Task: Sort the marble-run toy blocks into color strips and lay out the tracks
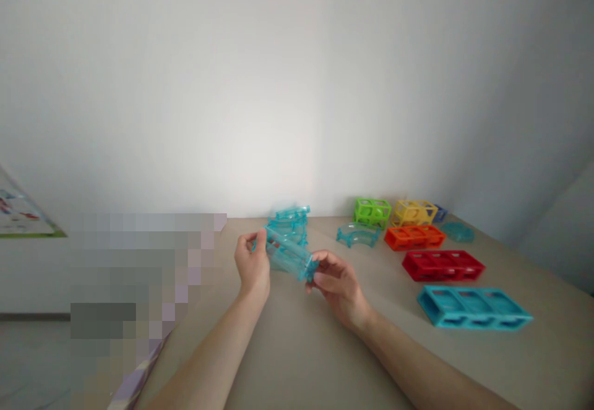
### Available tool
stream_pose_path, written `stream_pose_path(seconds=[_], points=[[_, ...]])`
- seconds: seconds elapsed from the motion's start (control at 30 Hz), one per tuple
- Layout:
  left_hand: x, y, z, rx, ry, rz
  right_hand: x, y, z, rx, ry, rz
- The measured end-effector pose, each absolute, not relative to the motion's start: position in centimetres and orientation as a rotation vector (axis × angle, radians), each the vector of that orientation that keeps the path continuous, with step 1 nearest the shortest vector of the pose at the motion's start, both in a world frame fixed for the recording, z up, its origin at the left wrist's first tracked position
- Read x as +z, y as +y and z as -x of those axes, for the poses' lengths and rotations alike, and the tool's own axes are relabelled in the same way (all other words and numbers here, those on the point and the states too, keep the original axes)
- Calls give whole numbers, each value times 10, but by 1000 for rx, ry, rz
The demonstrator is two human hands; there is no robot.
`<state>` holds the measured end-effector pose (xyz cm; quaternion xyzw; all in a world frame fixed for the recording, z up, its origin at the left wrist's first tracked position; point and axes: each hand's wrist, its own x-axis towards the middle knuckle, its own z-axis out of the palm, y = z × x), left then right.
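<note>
A clear blue plastic tube piece (288, 255) is held above the table, slanting down to the right. My left hand (253, 261) grips its upper left end between thumb and fingers. Around its lower right end, my right hand (338, 286) is closed, with the thumb in front. Just behind the tube lie more clear blue pieces (291, 219), partly hidden by it. A curved clear blue piece (358, 234) rests on the table beyond my right hand.
On the right of the table (325, 360) stand blue (473, 308), red (443, 266) and orange (414, 237) frame blocks. Green (372, 212) and yellow (414, 213) frames stand near the wall, beside a dark blue one (440, 213) and a clear blue piece (458, 232).
</note>
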<state>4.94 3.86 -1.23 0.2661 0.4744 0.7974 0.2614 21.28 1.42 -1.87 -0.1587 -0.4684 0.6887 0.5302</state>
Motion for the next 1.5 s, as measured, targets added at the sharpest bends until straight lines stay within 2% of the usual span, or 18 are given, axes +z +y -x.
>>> stream_pose_path(seconds=[0.73,0.97,1.5], points=[[-9,40,-53,2099,931,-577,-14,11,-208,1645,-1092,353],[-6,38,-56,2041,902,-512,-7,12,-211,1810,-913,347],[7,26,-64,1954,936,-499,-14,6,-209,1952,-1089,376]])
